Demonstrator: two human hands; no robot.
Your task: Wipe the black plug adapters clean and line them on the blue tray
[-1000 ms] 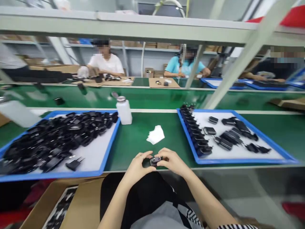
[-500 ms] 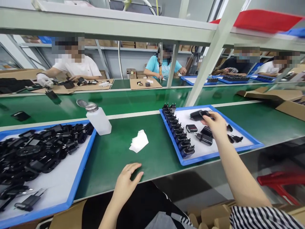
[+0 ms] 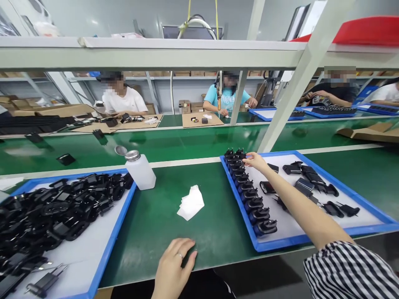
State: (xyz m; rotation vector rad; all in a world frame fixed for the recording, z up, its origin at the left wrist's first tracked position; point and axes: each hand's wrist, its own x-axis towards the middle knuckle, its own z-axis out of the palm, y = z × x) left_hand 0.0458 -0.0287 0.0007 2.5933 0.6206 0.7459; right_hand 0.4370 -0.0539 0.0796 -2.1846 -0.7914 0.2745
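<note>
My right hand [image 3: 256,160] reaches to the far left corner of the right blue tray [image 3: 314,238], its fingers pinched on a black charger plug [image 3: 245,156] at the far end of a neat row of plugs [image 3: 251,194] along the tray's left edge. More black plugs [image 3: 311,180] lie loose across the same tray. My left hand [image 3: 174,265] rests on the near edge of the green bench, fingers spread and holding nothing. A folded white cloth [image 3: 191,202] lies between the two trays.
A left blue tray [image 3: 107,253] holds a heap of several black plugs [image 3: 52,209]. A white dispenser bottle [image 3: 140,168] stands at its far right corner. A slanted metal post [image 3: 289,89] rises behind the right tray. Other people work across the green conveyor.
My hands parted from holding one plug together at the bench edge. The right hand went to the right tray, then to the far end of the plug row; the left settled on the bench.
</note>
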